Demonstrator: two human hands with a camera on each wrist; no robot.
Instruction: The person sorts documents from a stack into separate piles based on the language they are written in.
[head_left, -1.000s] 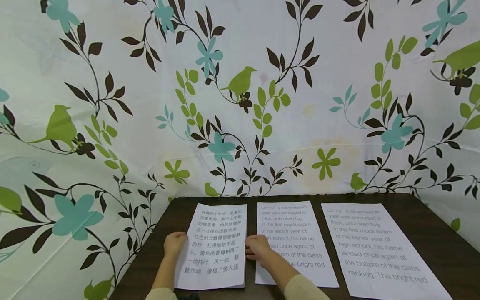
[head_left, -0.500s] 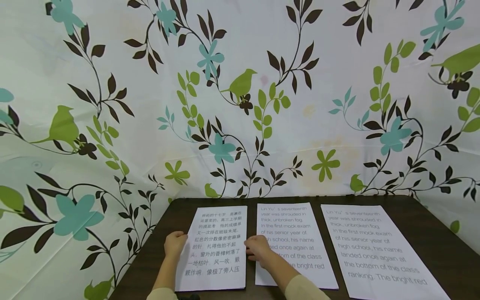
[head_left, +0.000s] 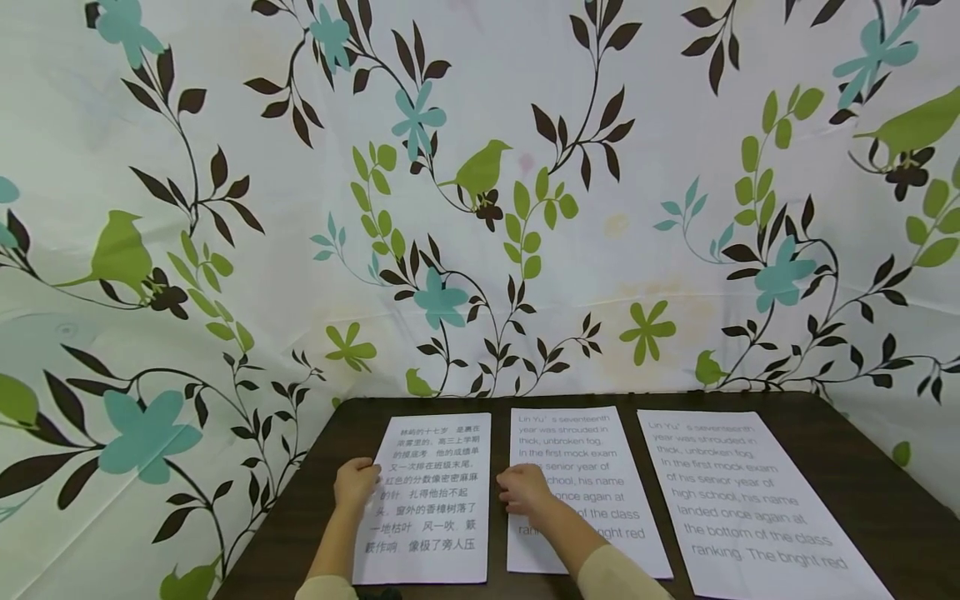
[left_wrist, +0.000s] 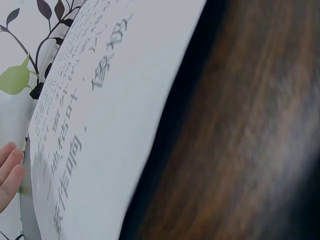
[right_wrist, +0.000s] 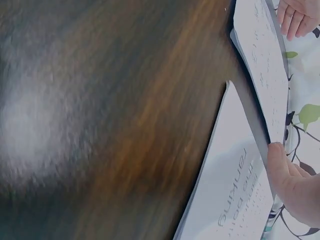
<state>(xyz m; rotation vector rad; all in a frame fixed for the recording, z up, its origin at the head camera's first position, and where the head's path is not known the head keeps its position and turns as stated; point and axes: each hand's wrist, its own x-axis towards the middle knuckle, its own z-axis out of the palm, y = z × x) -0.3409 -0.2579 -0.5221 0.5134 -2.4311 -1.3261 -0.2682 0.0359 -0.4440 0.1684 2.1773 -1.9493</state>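
A stack of printed sheets with Chinese text (head_left: 427, 500) lies at the left of the table. My left hand (head_left: 356, 485) is at its left edge, with relaxed fingers (left_wrist: 11, 172) beside the paper in the left wrist view. Over the left edge of the middle English stack (head_left: 573, 425) hovers my right hand (head_left: 527, 490), its fingers loosely bent, holding nothing; a narrow gap separates it from the Chinese stack. In the right wrist view the right hand (right_wrist: 295, 187) is near the facing edges of both stacks; whether it touches paper I cannot tell.
Another English stack (head_left: 738, 500) lies slanted on the right side of the dark wooden table (head_left: 810, 408). Behind the table hangs a pale cloth (head_left: 585, 250) printed with birds, leaves and flowers.
My right hand has come off the right edge of the Chinese stack and moved slightly right. The lower sheets no longer stick out at that edge. The left hand is nearly unmoved.
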